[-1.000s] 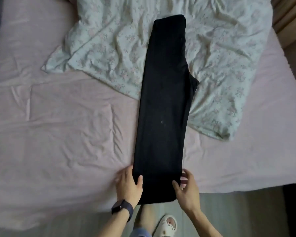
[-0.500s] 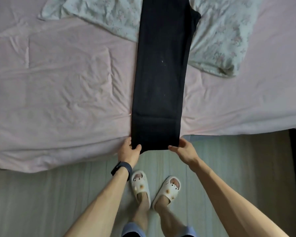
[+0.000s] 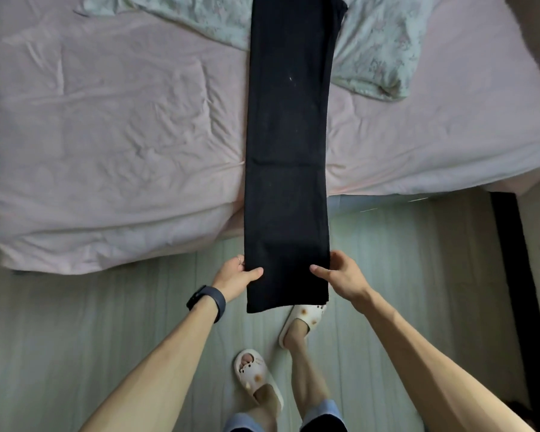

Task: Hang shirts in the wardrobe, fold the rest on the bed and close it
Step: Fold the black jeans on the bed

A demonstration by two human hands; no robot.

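At 6 o'clock, nearest the camera, two feet in pale slippers (image 3: 256, 375) stand on the light floor (image 3: 418, 260), one ahead of the other. Just beyond them, the left hand (image 3: 234, 277), with a dark watch (image 3: 208, 302) on its wrist, pinches the 9 o'clock edge of the black trousers (image 3: 289, 151), thumb on top and fingers hidden beneath. The right hand (image 3: 343, 275) pinches the 3 o'clock edge the same way, thumb over the cloth. Both grip close to the near end, and a short length of cloth hangs below them, covering the toe of the forward slipper. The trousers are folded into one long narrow strip running toward 12 o'clock. The near part reaches past the edge of the bed (image 3: 122, 135) above the floor, and the rest lies flat on its pink sheet. Farther on, the strip crosses a rumpled flowered blanket (image 3: 378, 48) spread from 11 to 1 o'clock and runs out of view.
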